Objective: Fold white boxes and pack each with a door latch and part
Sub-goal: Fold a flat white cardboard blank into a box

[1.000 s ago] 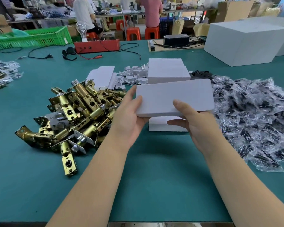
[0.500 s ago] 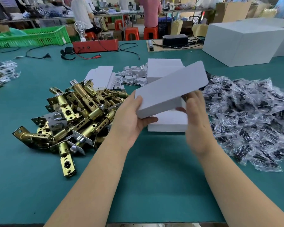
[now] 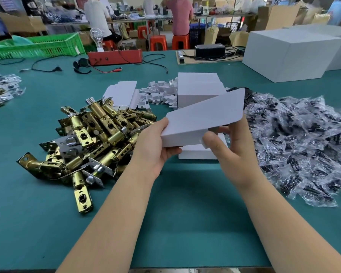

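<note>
I see the left hand gripping the near-left end of a white box, thumb on top and fingers curled under it. The box is held up off the green surface, tilted so its far-right end rises toward the stack of flat white boxes behind it. The right hand holds the box's near-right corner, its thumb pressing a small flap at the near edge while the other fingers reach behind the box; so each grip is closed on the box.

Below the raised box, another white box lies flat on the surface. To the left sits a heap of brass door latches, some with silver plates, piled loosely. To the right spreads a big pile of clear bagged parts with dark contents. Far behind the stack, small white card inserts lie scattered, and more flat white blanks rest just beyond the latches. At far right stands a large white carton.
</note>
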### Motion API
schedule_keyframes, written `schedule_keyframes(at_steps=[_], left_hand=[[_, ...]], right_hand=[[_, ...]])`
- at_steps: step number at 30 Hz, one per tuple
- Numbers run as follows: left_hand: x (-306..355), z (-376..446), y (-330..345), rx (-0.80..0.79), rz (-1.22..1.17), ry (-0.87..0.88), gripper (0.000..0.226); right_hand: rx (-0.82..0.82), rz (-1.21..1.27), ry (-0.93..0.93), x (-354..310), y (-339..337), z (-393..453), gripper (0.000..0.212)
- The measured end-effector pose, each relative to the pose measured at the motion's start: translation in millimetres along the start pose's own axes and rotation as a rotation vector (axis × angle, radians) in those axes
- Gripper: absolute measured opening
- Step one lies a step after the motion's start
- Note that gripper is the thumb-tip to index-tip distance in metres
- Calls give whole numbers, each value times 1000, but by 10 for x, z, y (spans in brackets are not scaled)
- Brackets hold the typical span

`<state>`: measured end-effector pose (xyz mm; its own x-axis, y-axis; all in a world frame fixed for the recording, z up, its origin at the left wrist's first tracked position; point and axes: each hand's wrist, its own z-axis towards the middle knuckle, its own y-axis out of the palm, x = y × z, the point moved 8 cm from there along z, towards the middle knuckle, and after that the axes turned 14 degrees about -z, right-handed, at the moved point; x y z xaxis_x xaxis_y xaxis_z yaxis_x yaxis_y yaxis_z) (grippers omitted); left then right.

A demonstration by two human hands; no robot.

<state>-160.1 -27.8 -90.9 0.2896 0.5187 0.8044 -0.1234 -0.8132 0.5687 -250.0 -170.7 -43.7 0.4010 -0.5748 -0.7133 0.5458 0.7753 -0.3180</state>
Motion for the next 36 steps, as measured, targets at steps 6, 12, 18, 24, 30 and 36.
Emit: schedule_keyframes(at_steps=[6, 12, 18, 24, 30, 36], left_hand=[[9, -2, 8, -36, 41, -20, 23], [-46, -43, 111, -193, -89, -91, 25], [-251, -175, 332, -434, 65, -189, 47], [-116, -105, 173, -341, 281, -127, 48], [56, -144, 172, -377, 64, -74, 80], [-28, -292, 388, -481, -1, -20, 54]], right_hand=[[-79, 109, 82, 53, 7, 26, 59], [-46, 211, 161, 120, 4, 16, 68], [5, 383, 126, 103, -63, 35, 63], [-135, 370, 202, 113, -41, 39, 72], [-408, 80, 202, 88, 388, -130, 84], [-391, 56, 208, 93, 494, -149, 94]])
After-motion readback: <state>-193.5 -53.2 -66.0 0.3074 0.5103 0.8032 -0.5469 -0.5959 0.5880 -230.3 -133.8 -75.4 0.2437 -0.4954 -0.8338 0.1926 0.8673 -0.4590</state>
